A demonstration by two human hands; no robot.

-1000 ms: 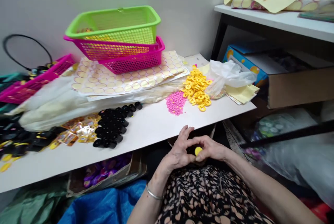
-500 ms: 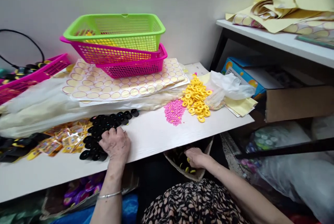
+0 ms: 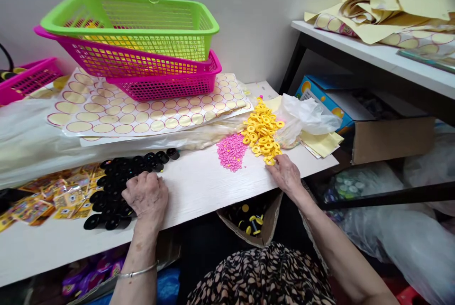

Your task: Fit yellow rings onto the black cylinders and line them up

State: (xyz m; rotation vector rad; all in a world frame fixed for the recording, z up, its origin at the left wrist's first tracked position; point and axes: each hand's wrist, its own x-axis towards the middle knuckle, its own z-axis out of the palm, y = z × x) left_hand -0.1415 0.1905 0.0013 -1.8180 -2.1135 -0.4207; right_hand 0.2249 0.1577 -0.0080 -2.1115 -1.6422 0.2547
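My left hand (image 3: 146, 196) is closed, knuckles up, on the white table at the right edge of a cluster of small black plastic cylinders (image 3: 112, 186). Its fingertips are hidden, so I cannot make out what they grip. At the near end of a heap of yellow plastic rings (image 3: 263, 127), my right hand (image 3: 285, 172) has its thumb and fingers closed on a yellow ring (image 3: 270, 160). A patch of tiny pink pieces (image 3: 232, 152) lies left of that heap. Under the table edge, a cardboard box (image 3: 270, 219) holds black-and-yellow parts (image 3: 254, 224).
Stacked green (image 3: 135, 34) and magenta baskets (image 3: 167, 86) stand at the back on sheets of round stickers (image 3: 142, 117). Shiny orange packets (image 3: 60, 196) lie at the left. A white plastic bag (image 3: 305, 113) rests beyond the rings. To the right is a raised shelf (image 3: 373, 53) with paper.
My right hand has come up out of the cardboard box to the yellow rings on the table. My left hand stays by the black cylinders. The view has shifted slightly.
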